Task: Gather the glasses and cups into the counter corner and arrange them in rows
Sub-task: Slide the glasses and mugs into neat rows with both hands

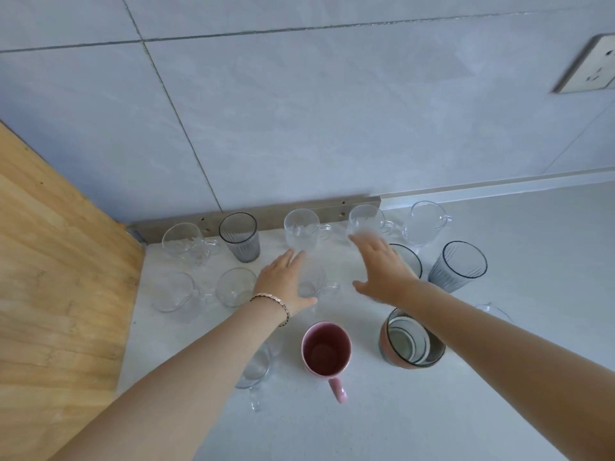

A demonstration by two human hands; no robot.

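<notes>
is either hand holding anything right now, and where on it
Nothing is held. The left hand and the right hand are both open with fingers straight, curled round no cup.

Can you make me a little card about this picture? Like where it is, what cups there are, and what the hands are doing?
place: white counter corner, beside a wooden panel
clear cups: many, some along the wall
pink mug: upright, handle toward the person
left hand: open, holds nothing
right hand: open, blurred, holds nothing

Pink mug, smoky ribbed tumblers, banded bowl, wood-grain panel.
</notes>
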